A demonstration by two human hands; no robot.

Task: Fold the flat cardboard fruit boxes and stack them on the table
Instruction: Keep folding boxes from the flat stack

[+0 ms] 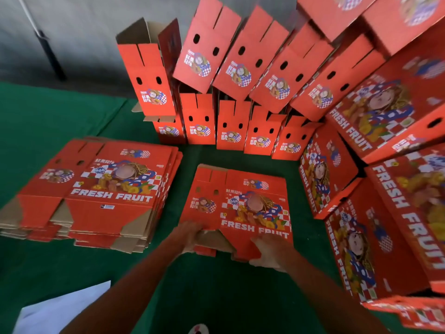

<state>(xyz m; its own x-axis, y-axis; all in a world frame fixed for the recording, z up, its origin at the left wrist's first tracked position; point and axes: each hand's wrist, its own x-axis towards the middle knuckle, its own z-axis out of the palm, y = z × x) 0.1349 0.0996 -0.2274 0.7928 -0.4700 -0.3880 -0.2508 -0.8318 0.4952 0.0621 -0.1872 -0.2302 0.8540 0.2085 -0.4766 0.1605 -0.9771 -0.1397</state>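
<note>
Nearest the camera, two bare forearms reach forward over a green-covered table (212, 290). The left hand (190, 237) and right hand (267, 254) each curl their fingers around the near flaps of one flat red fruit box (240, 203) lying between them. To the left sits a pile of flat boxes (96, 189); behind and to the right stand stacks of folded boxes (240, 75). A white sheet (65, 309) lies at lower left. The step in hand appears to be opening this blank; next it likely needs lifting and squaring into shape.
</note>
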